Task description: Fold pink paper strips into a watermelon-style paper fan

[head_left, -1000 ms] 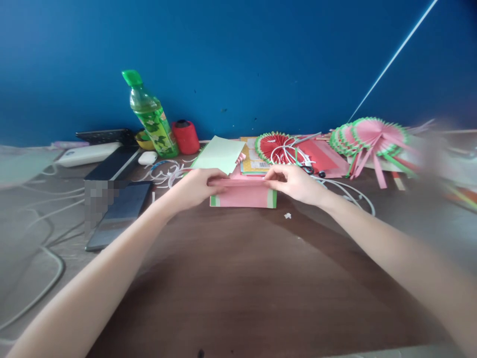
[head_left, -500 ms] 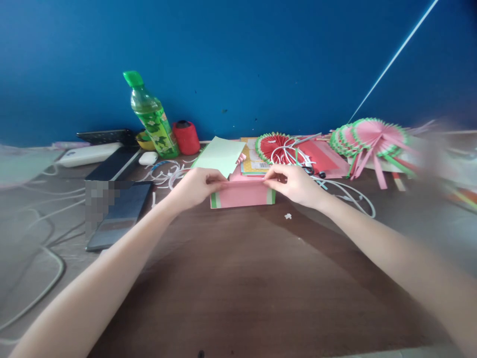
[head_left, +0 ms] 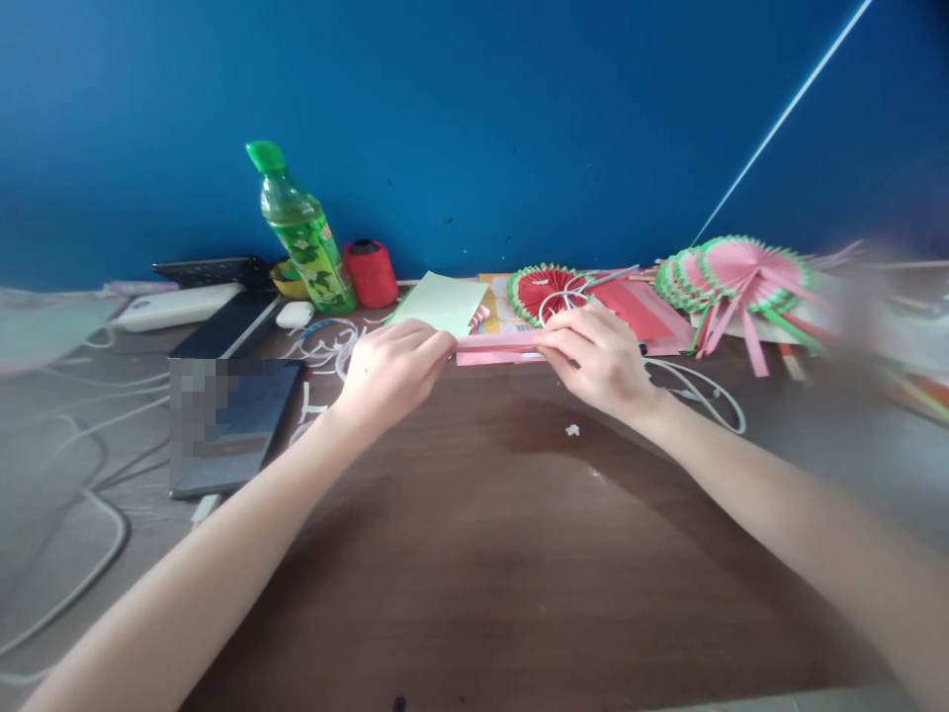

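Observation:
A pink sheet of paper [head_left: 495,348] is stretched between my two hands above the table, seen almost edge-on as a narrow folded band. My left hand [head_left: 394,368] pinches its left end, fingers closed. At the right end, my right hand [head_left: 593,356] pinches it between thumb and fingers. Both ends of the paper are hidden by my fingers. Just behind it lie a pale green sheet [head_left: 443,302] and a red pleated paper fan [head_left: 540,289].
A green-capped bottle [head_left: 303,237] and red thread spool [head_left: 371,274] stand at the back left. A dark tablet [head_left: 248,425] lies left. Pink-and-green pleated fans [head_left: 752,272] sit back right, with white cables [head_left: 712,386] nearby. A small paper scrap [head_left: 572,430] lies on the table [head_left: 504,554].
The pink paper has been lifted and tipped, so its green-edged face no longer shows, only a narrow band. Both hands have turned with it, their fingers closed over the ends.

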